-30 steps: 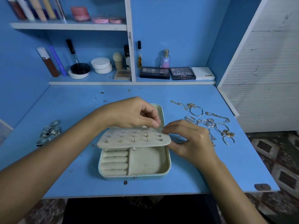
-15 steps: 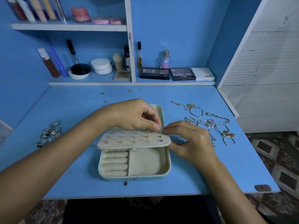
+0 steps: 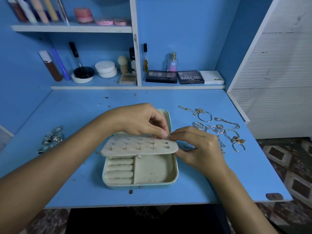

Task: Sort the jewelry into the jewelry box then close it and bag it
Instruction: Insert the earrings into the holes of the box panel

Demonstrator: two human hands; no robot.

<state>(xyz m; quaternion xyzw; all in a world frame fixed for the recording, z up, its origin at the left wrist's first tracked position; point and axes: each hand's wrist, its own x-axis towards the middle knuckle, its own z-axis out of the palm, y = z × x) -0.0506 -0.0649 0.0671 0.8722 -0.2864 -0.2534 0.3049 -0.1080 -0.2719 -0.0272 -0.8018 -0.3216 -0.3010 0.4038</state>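
Note:
An open pale green jewelry box lies at the middle of the blue desk, with ring rolls at its left and a bare compartment at its right. A cream earring panel studded with several earring posts is raised flat over the box's back half. My left hand pinches something tiny at the panel's far right corner. My right hand holds the panel's right edge, its fingertips meeting the left hand's. A pile of bracelets and chains lies to the right. Several rings lie at the left.
A few loose earring studs lie on the desk behind the box. Cosmetics, palettes and bottles fill the shelves at the back. A white slatted cabinet stands at the right. The desk's front edge is close to me.
Both hands stay at the panel's far right corner, with only small finger movements there. Nothing else has moved.

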